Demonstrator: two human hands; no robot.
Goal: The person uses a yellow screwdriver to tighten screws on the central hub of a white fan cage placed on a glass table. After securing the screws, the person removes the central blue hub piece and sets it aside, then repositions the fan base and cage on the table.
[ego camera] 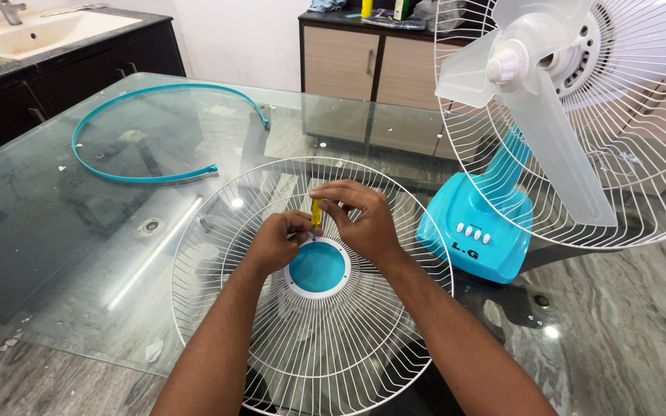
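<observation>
Two hands over a white wire fan guard [310, 308] lying on the glass bench [79, 231], right hand [360, 219] pinching a yellow screwdriver [316, 213], left hand [279, 240] seemingly steadying its tip at the guard's teal centre cap [317, 267], teal table fan [495, 216] just beside.

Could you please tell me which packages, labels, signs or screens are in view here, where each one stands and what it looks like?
Printed marking: on the sloped front of the turquoise fan base, right of the hands; small, dark.
Button row: just above the marking; four small white buttons with a tiny legend over them, too small to tell.
Containers: on the far cabinet top; one yellow, one dark, partly cropped.
No screens or signs.
</observation>
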